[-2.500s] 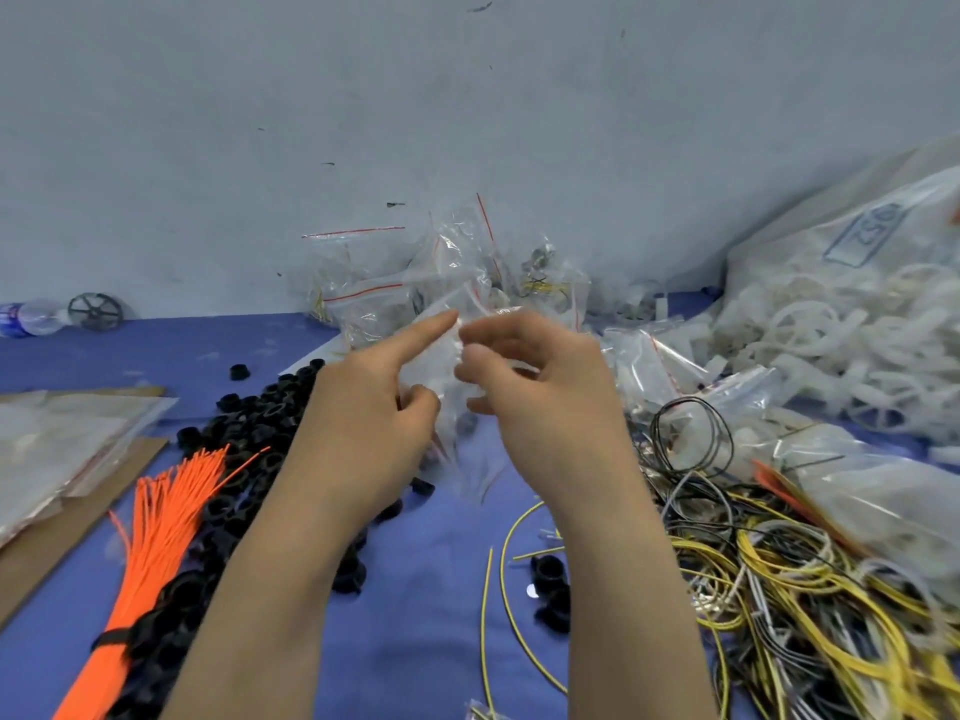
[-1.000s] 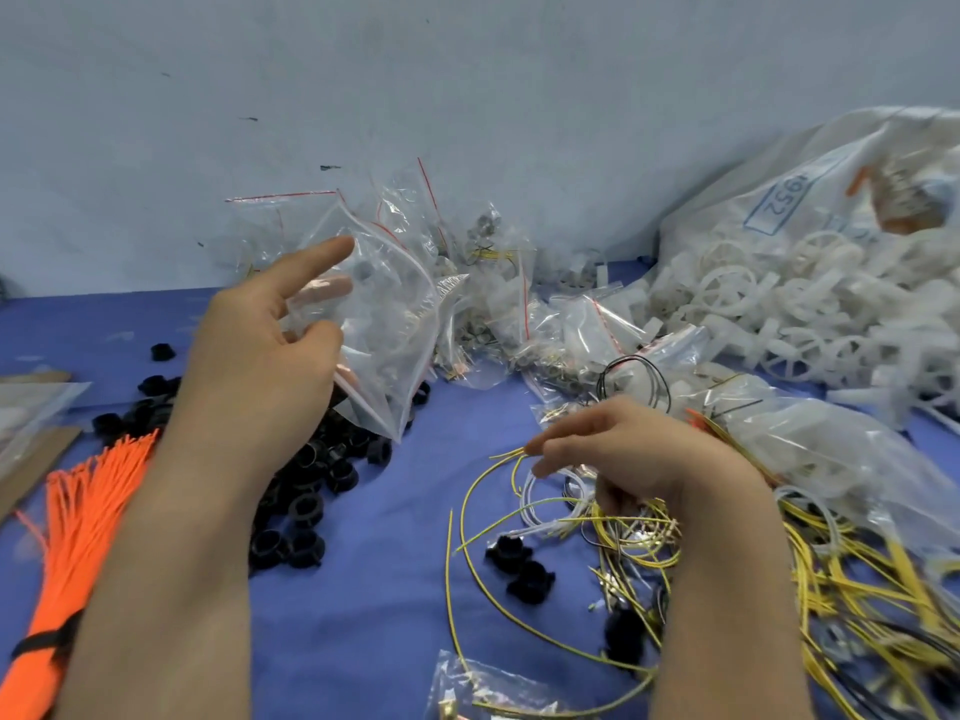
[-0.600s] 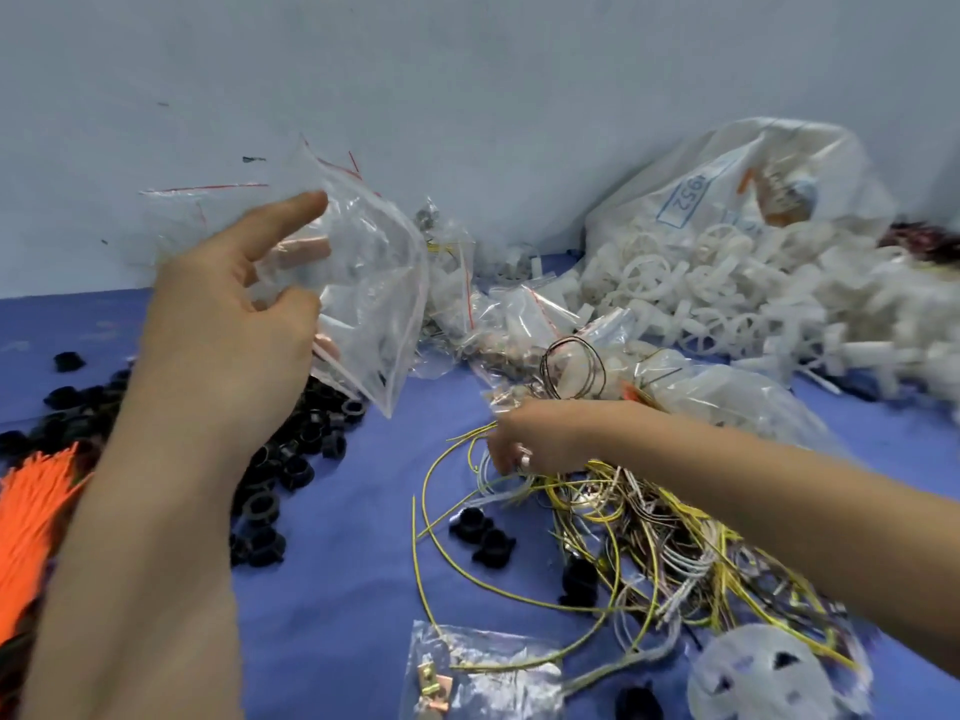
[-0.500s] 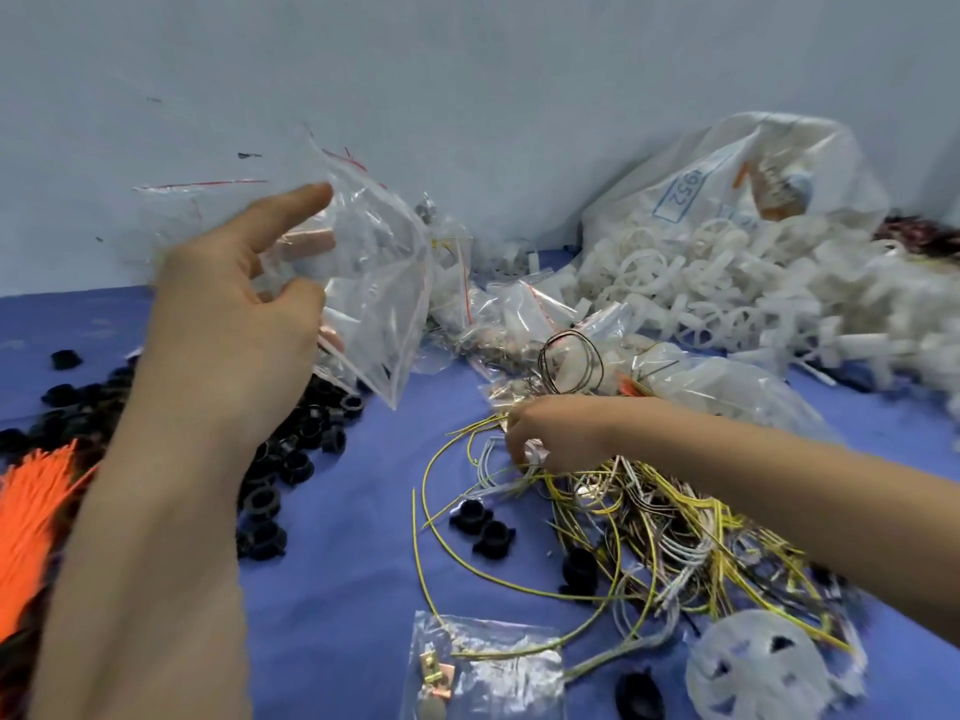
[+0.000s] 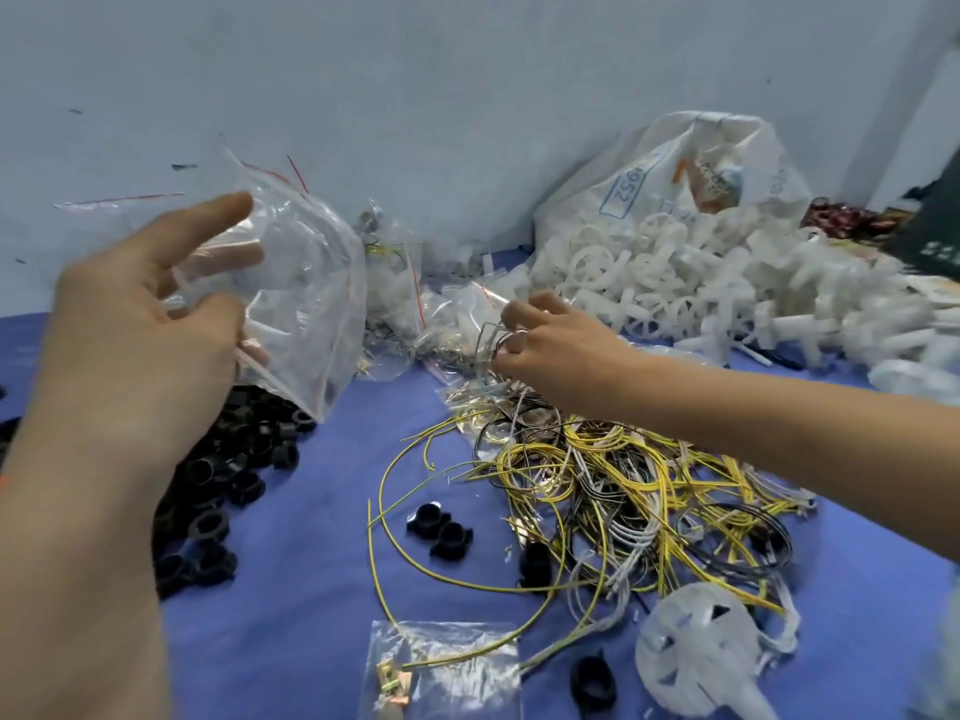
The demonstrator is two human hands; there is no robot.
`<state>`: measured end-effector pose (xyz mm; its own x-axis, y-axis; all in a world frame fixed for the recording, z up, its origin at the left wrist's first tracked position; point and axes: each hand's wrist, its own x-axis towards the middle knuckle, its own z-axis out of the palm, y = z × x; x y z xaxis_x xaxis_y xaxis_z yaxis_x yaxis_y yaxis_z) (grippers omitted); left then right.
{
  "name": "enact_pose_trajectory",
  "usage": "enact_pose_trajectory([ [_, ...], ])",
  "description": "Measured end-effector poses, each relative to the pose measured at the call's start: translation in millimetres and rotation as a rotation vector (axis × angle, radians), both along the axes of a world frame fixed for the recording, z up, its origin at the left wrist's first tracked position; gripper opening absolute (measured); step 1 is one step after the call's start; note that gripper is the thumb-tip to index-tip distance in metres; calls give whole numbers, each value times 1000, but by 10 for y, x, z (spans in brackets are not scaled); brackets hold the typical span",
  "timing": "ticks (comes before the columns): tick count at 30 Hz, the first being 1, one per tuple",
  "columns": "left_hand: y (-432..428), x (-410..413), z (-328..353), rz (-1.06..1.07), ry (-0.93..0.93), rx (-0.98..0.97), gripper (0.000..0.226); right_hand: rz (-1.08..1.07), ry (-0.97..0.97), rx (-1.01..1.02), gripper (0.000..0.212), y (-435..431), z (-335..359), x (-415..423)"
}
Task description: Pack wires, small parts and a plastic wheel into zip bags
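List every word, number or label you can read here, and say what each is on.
"1952", in a blue box outline, on the big white sack of plastic wheels.
Print beside an orange picture, on the same sack: too blurred to read.
White marks on the dark object at the far right: too blurred to read.

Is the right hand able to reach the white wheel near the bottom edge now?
Probably yes: the wheel lies uncovered beside the wires, but the right hand first must release the wire loop.
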<state>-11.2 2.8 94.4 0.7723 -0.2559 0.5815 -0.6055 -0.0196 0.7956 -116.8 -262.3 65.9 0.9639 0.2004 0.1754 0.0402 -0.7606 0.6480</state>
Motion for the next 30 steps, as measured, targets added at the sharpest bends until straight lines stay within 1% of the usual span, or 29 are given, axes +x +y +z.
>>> enact_pose_trajectory([
  [2,-29,59,-8,8,23,8,66,-74,-125,114,16,-58,82,-113],
  [3,-52,132,-33,37,73,16,62,-142,-192,218,14,-101,119,-168],
  [5,-91,255,-29,114,267,18,50,-319,-271,496,18,-209,187,-248],
  [6,-84,264,-34,119,277,26,49,-392,-268,583,19,-275,199,-274],
  [8,-41,161,-40,57,98,41,61,-477,-223,640,19,-391,143,-313],
  [9,-13,100,-11,31,47,40,65,-504,-211,689,19,-440,81,-321],
  [11,5,42,17,-2,22,36,70,-537,-246,885,19,-500,-52,-326],
  [13,-12,20,6,0,11,41,70,-510,-352,1089,28,-509,-147,-310],
  [14,-19,18,5,-3,9,38,70,-484,-391,1141,29,-505,-179,-292],
  [15,-23,2,6,-9,14,28,69,-466,-388,1170,27,-496,-206,-266],
  [16,-24,-11,6,-11,13,22,69,-466,-347,1174,27,-491,-241,-230],
  [18,-32,-34,5,-24,14,11,68,-501,-231,1078,31,-484,-336,-135],
  [22,-70,-55,-3,-13,-2,18,69,-593,-162,928,16,-522,-447,85],
  [25,-83,-66,0,-15,-8,23,70,-688,-8,799,30,-495,-423,224],
  [27,-79,-56,-1,-11,-8,23,70,-708,78,734,33,-440,-419,269],
  [30,-65,-47,-10,-6,-13,28,70,-694,49,713,17,-441,-433,285],
])
